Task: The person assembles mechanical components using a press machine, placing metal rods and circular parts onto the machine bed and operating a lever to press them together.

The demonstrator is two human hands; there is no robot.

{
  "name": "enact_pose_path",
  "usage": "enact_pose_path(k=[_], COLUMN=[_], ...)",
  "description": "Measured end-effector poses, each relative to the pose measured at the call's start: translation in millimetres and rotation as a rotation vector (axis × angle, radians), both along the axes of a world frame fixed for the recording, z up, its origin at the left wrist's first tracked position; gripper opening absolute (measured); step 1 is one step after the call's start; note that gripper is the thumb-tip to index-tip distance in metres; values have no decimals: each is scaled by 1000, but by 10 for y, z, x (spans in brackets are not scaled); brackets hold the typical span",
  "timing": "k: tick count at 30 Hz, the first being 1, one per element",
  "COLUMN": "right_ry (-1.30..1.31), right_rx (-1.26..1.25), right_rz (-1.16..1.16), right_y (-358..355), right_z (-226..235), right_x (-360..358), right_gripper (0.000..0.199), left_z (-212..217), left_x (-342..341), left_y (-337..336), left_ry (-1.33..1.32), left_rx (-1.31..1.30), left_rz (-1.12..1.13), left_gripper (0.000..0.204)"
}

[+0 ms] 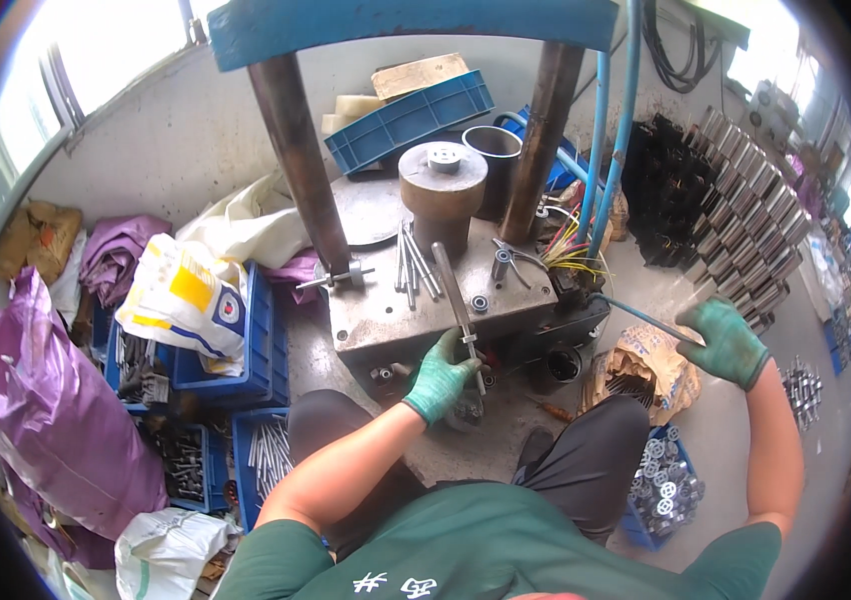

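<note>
— What has the left hand got?

— Its gloved grip is closed round the lower end of a long metal rod, which stands tilted, its top leaning toward the brown steel cylinder on the press bed (the counter here, really). The hand sits just at the front edge of that bed.

— And the right hand?

— Out to the side, well apart from the left. Its grip is curled shut on the end of a thin blue lever that runs back toward the machine.

— Anything loose on the bed?

— A bundle of slim metal pins lies just left of the rod, beside the cylinder's base.

— Around the person?

— Blue crates of metal parts on the left by a purple sack, another blue bin of round fittings by the right knee, and a brown paper bag under the right hand.
</note>
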State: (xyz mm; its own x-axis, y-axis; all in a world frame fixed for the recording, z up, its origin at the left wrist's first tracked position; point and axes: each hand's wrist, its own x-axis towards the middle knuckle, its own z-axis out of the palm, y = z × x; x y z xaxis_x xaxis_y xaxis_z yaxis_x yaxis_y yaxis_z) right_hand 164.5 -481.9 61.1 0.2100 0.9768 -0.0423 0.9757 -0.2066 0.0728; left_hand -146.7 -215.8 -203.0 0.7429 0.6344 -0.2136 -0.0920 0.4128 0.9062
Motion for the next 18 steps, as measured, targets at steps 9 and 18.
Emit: enact_pose_path(k=[9, 18], right_ry=[-55, -54], right_rx=[637, 877], right_rz=[-48, -146], right_y=[-265, 971], right_z=[-486, 26], right_x=[199, 803], right_gripper=[27, 53], left_z=[862, 1925], left_x=[224, 903], left_y=[712, 2044], left_ry=[-169, -416], left_rx=[767, 887], left_rz=[251, 515], left_gripper=[56, 33])
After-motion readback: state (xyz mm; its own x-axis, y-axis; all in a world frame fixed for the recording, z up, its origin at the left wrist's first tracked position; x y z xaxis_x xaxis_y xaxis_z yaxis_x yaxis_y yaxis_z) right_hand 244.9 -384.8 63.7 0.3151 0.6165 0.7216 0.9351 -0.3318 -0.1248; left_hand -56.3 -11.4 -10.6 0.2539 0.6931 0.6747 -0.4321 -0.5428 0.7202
